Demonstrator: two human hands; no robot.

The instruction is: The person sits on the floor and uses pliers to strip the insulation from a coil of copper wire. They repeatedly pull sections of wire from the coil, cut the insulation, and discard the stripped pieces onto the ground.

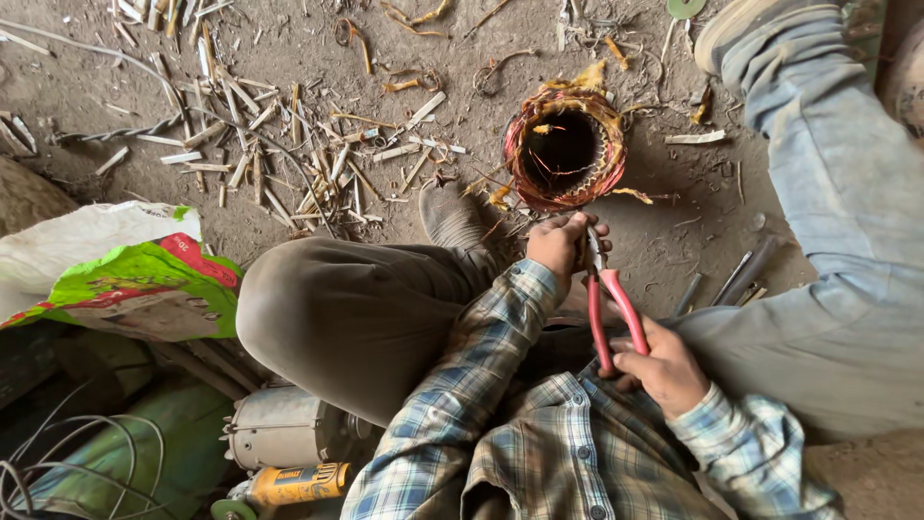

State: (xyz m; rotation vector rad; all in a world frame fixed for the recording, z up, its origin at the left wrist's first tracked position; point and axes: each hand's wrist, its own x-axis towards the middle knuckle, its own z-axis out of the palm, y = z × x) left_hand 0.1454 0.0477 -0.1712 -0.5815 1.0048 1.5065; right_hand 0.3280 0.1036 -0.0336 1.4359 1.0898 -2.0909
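Observation:
A round motor stator (563,147) wound with copper wire lies on the dirt floor, its hollow centre facing up. My left hand (561,242) is closed at the stator's near rim, right by the jaws of red-handled pliers (608,303). My right hand (664,371) grips the red handles near their ends. The pliers' jaws sit against my left hand's fingers; what they bite on is hidden. My bent left knee (346,313) fills the middle, my shoe (452,220) beside the stator.
Wooden slivers and wire scraps (279,144) litter the floor at upper left. A white, green and red sack (115,274) lies at left. A small motor housing (284,429) and a yellow tool (294,483) sit below. Another person's jeans leg (828,221) crosses the right. Metal rods (736,279) lie nearby.

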